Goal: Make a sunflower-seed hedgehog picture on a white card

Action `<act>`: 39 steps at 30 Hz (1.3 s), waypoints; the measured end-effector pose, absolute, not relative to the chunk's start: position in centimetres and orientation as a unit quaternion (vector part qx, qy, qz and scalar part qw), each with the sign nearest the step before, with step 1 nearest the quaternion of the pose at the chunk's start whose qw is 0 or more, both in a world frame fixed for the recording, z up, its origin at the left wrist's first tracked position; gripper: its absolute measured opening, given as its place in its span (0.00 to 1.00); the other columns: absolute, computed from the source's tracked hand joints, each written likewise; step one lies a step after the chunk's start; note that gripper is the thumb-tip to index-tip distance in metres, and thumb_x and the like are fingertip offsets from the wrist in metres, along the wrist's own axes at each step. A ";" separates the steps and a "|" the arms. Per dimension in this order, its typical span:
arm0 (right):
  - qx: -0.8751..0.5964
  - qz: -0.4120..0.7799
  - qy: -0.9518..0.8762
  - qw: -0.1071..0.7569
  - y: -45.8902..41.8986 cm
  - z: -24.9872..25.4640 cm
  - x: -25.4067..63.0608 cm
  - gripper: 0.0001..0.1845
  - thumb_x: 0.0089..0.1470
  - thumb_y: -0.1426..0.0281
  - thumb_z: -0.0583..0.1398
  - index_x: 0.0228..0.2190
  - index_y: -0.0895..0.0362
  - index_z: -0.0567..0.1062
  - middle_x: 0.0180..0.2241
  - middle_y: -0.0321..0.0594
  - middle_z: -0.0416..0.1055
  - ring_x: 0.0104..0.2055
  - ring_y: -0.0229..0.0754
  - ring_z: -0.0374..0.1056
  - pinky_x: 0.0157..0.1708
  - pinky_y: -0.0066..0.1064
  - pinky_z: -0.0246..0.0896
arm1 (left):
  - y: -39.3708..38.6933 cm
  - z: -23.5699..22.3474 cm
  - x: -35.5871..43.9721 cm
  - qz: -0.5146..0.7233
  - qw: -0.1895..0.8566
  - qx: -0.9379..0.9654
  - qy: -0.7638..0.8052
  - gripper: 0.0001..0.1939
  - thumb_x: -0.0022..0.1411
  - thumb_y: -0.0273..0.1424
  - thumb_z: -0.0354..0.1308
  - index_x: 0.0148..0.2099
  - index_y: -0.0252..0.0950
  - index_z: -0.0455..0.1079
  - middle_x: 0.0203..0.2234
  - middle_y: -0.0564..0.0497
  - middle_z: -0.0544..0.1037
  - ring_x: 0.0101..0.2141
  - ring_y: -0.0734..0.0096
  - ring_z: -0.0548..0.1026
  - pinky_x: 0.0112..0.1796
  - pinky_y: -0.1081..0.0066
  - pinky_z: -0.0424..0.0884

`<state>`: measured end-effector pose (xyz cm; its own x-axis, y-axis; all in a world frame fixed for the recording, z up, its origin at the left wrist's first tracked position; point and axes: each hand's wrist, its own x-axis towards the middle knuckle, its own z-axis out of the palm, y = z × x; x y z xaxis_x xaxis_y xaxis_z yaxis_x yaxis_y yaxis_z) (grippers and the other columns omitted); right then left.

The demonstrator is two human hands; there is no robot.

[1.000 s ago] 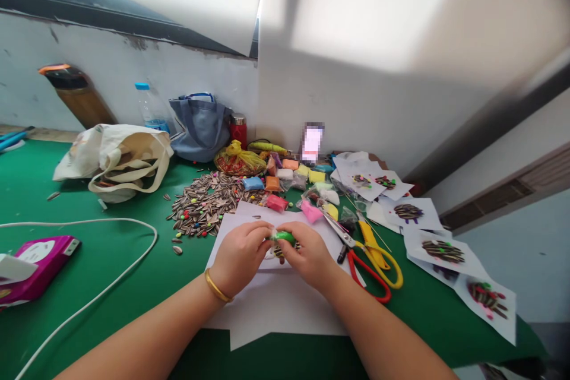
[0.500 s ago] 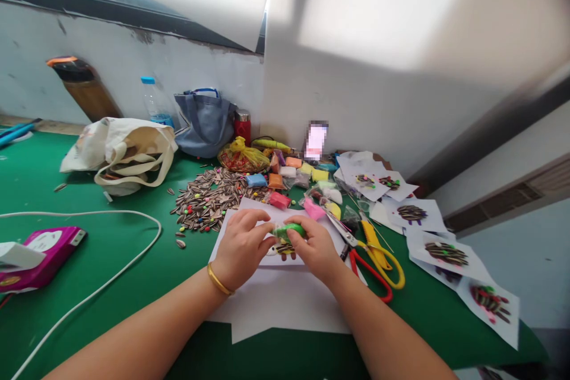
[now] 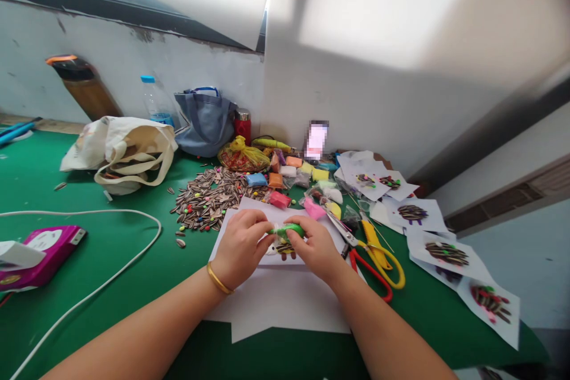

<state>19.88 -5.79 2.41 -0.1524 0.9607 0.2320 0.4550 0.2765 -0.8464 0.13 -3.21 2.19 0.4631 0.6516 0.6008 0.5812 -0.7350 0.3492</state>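
Between my two hands is a packet of bright green modelling clay (image 3: pixel 291 230) in a clear wrapper. My right hand (image 3: pixel 314 243) grips the green end with thumb and fingers. The crinkled clear end of the wrapper is pinched by my left hand (image 3: pixel 244 243), which has a gold bangle on its wrist. Right below the packet, a sunflower-seed picture (image 3: pixel 285 249) with yellow and brown bits lies on white paper (image 3: pixel 285 303); my hands hide part of it.
Sunflower seeds (image 3: pixel 207 196) mixed with coloured beads lie left of the paper. Bagged clay packets (image 3: pixel 279 199) are clustered behind it. Scissors (image 3: pixel 369 261) and a yellow cutter (image 3: pixel 374 243) rest at the right, near finished seed pictures (image 3: pixel 445 252). A white cable (image 3: pixel 138 249) curves at left.
My left thumb and forefinger have closed onto the clear end of the wrapper. The right hand keeps its hold on the green clay packet.
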 end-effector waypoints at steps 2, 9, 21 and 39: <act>-0.514 0.318 -0.690 0.399 -5.7 2.2 20.0 0.10 0.57 0.69 0.57 0.41 0.55 0.74 0.35 0.39 0.73 0.23 0.36 0.69 0.25 0.29 0.68 | -3.2 2.0 0.2 0.367 0.071 0.852 0.366 0.07 0.64 0.31 0.55 0.37 0.36 0.73 0.34 0.46 0.74 0.36 0.63 0.70 0.40 0.62 0.66; -0.494 0.414 -0.634 0.428 -5.6 1.4 20.1 0.16 0.59 0.64 0.57 0.48 0.54 0.72 0.40 0.43 0.72 0.22 0.36 0.70 0.22 0.30 0.69 | -2.8 1.0 0.4 0.441 0.234 0.779 0.380 0.06 0.61 0.30 0.60 0.42 0.39 0.75 0.34 0.50 0.79 0.36 0.68 0.75 0.39 0.68 0.71; -0.456 0.443 -0.630 0.446 -5.5 1.4 20.2 0.16 0.60 0.61 0.57 0.46 0.52 0.76 0.43 0.43 0.71 0.23 0.34 0.69 0.23 0.30 0.70 | -2.6 1.4 -0.1 0.439 0.198 0.807 0.343 0.03 0.61 0.30 0.60 0.36 0.38 0.74 0.29 0.51 0.78 0.33 0.70 0.74 0.38 0.69 0.69; -0.457 0.492 -0.595 0.443 -5.2 1.4 20.2 0.19 0.56 0.57 0.60 0.46 0.52 0.75 0.45 0.44 0.71 0.23 0.36 0.71 0.20 0.31 0.69 | -2.2 1.2 0.0 0.451 0.254 0.749 0.413 0.04 0.57 0.33 0.63 0.35 0.39 0.76 0.31 0.51 0.79 0.34 0.67 0.76 0.39 0.67 0.72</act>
